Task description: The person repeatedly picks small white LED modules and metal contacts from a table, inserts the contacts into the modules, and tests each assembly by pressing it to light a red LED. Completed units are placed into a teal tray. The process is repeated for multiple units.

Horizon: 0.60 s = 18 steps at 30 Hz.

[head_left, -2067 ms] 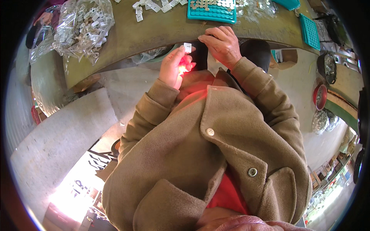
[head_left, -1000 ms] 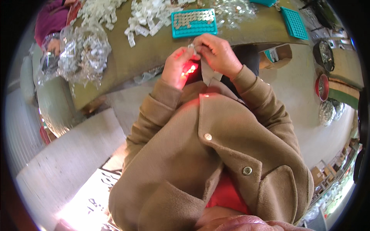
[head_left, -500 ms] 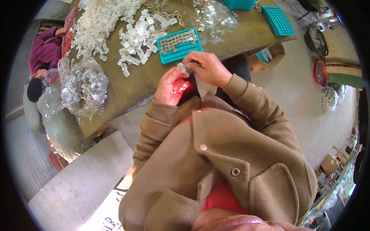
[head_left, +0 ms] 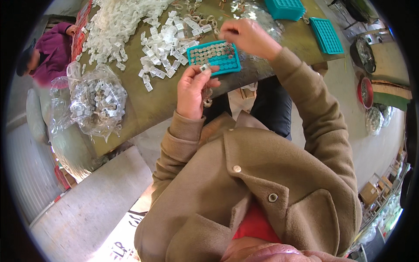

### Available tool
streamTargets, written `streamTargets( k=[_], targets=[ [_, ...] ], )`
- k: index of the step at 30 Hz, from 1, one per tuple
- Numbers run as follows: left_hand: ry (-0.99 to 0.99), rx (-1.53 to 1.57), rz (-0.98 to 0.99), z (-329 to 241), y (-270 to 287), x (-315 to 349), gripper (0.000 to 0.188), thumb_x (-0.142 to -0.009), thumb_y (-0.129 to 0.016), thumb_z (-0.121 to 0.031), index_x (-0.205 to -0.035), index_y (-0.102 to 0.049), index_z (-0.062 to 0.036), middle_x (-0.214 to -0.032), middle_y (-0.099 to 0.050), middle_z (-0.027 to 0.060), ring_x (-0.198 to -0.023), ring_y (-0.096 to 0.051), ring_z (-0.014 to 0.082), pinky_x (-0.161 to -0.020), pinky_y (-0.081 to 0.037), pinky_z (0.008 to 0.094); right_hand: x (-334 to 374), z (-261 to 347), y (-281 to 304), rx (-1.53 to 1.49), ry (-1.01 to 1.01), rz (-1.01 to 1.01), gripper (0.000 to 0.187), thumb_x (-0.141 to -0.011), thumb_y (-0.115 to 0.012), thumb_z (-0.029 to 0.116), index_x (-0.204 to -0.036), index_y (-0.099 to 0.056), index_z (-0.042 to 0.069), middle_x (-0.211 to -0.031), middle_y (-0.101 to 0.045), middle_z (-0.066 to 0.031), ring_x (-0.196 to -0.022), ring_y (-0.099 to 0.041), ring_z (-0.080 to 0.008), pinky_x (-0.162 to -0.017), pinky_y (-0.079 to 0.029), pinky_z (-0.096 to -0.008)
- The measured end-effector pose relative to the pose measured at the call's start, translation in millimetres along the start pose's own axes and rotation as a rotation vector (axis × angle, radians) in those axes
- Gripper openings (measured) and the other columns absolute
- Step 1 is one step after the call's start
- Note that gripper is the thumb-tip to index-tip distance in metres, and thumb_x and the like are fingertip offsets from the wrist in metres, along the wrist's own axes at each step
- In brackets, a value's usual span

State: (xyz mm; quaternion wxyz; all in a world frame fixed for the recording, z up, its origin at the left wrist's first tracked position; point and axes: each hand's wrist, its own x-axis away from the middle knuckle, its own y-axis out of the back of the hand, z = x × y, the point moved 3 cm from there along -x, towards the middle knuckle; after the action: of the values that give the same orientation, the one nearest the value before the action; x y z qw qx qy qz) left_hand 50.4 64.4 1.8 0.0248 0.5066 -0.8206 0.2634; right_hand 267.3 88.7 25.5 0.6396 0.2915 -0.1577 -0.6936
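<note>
My left hand [head_left: 192, 94] pinches a small clear plastic case [head_left: 204, 67] between thumb and fingers. A short beaded-looking strand [head_left: 207, 97] hangs below its curled fingers. Just beyond is a teal tray [head_left: 239, 69] with rows of small round pale discs [head_left: 208, 53], its near-right cups bare. Over the tray's far right corner, my right hand [head_left: 251, 38] is raised with bent fingers drawn together; whatever they hold is hidden. Loose clear cases [head_left: 163, 54] lie left of the tray, and twined cords [head_left: 209, 22] lie beyond it.
A larger heap of clear plastic pieces [head_left: 113, 30] covers the far left of the table [head_left: 144, 107]. A clear bag of cases [head_left: 98, 98] sits at the left edge. More teal trays [head_left: 327, 37] lie far right. Another person in a purple top [head_left: 52, 48] is at left.
My right hand has left my left hand and moved up and right, over the tray's far corner. My left hand keeps the case and has turned, showing the strand below it.
</note>
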Motion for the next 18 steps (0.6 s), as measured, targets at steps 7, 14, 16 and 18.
streamTargets(
  k=[7,14,16,18],
  targets=[
    [0.047,0.165,0.049,-3.5,4.2,-4.4,0.017,-0.097,-0.055,-0.018,-0.11,-0.052,-0.008,-0.076,-0.054,0.0015,-0.056,-0.05,0.0084,-0.075,-0.058,0.0325,-56.7,-37.7,-30.0,0.659,-0.178,0.071,0.031,-0.082,-0.06,0.037,-0.085,-0.068,0.007,-0.086,-0.07,-0.0135,-0.084,-0.066,-0.0347,-0.074,-0.051,-0.046],
    [0.222,0.313,0.022,-8.1,11.1,-9.7,0.02,-0.098,-0.055,-0.026,-0.108,-0.053,-0.0091,-0.083,-0.059,0.0043,-0.065,-0.057,0.0092,-0.074,-0.059,0.0332,-44.0,-36.9,-7.8,0.514,-0.247,0.089,0.026,-0.078,-0.056,0.03,-0.084,-0.071,0.009,-0.083,-0.07,-0.015,-0.082,-0.068,-0.0328,-0.074,-0.053,-0.0431],
    [0.202,0.326,0.008,-10.8,5.4,-10.2,0.015,-0.095,-0.057,-0.02,-0.105,-0.053,-0.0092,-0.085,-0.061,0.0054,-0.067,-0.059,0.01,-0.071,-0.06,0.0327,-38.2,-24.7,-3.8,0.449,-0.223,0.035,0.027,-0.079,-0.056,0.03,-0.08,-0.07,0.008,-0.077,-0.069,-0.0147,-0.079,-0.067,-0.0339,-0.072,-0.052,-0.0439],
    [0.162,0.312,-0.021,-14.4,1.8,-10.2,0.015,-0.093,-0.06,-0.015,-0.104,-0.053,-0.0087,-0.087,-0.062,0.0055,-0.068,-0.06,0.0101,-0.067,-0.059,0.0304,-32.3,-8.6,-3.0,0.387,-0.167,-0.02,0.027,-0.079,-0.057,0.031,-0.078,-0.069,0.006,-0.073,-0.067,-0.0154,-0.076,-0.065,-0.0355,-0.07,-0.051,-0.0447]
  ],
)
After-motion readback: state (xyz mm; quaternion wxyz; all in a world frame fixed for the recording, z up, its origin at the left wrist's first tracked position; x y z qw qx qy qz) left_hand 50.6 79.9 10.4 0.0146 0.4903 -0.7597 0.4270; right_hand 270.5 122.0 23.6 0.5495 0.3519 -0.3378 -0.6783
